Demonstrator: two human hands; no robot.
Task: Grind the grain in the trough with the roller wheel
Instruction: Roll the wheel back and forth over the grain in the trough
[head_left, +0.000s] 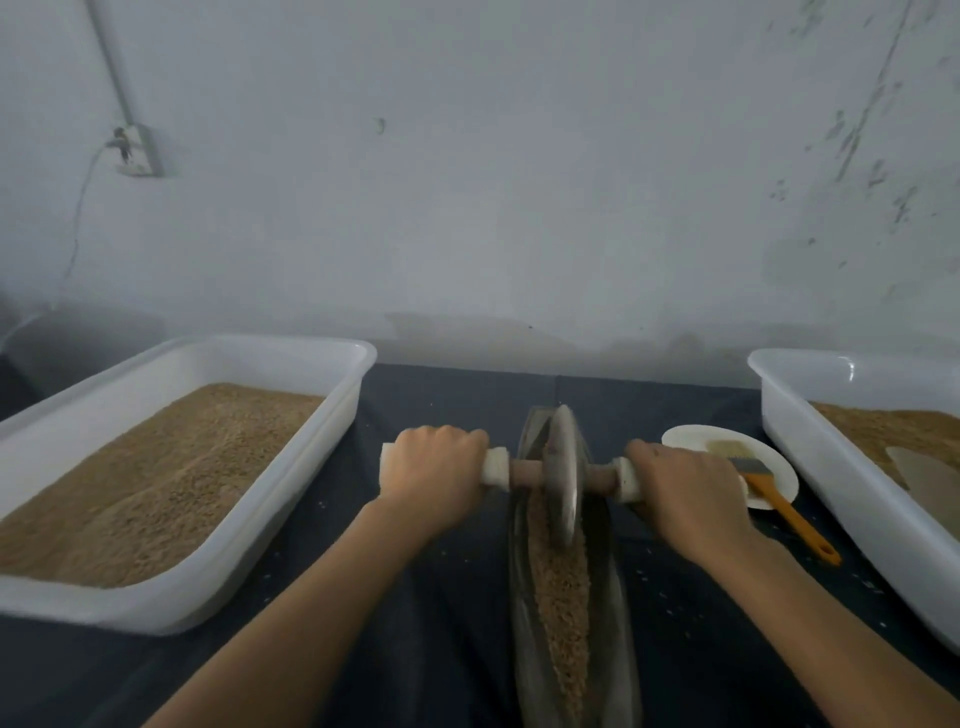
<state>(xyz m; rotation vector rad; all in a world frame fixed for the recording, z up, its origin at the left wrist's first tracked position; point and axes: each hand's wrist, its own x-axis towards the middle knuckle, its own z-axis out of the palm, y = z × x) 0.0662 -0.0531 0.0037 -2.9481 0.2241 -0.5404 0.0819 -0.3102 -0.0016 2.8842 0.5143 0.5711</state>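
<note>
A long dark metal trough (618, 613) lies lengthwise on the table, running away from me, with brown grain (563, 597) along its channel. The grey roller wheel (561, 478) stands on edge in the trough's far half, on a wooden axle with white padded handles. My left hand (436, 467) grips the left handle. My right hand (685, 493) grips the right handle. Both arms reach forward on either side of the trough.
A white tub (291, 467) of grain stands at the left. Another white tub (831, 467) with grain and a scoop stands at the right. A white plate (691, 439) with an orange-handled brush (779, 499) lies between the trough and the right tub. Loose grains dot the dark cloth.
</note>
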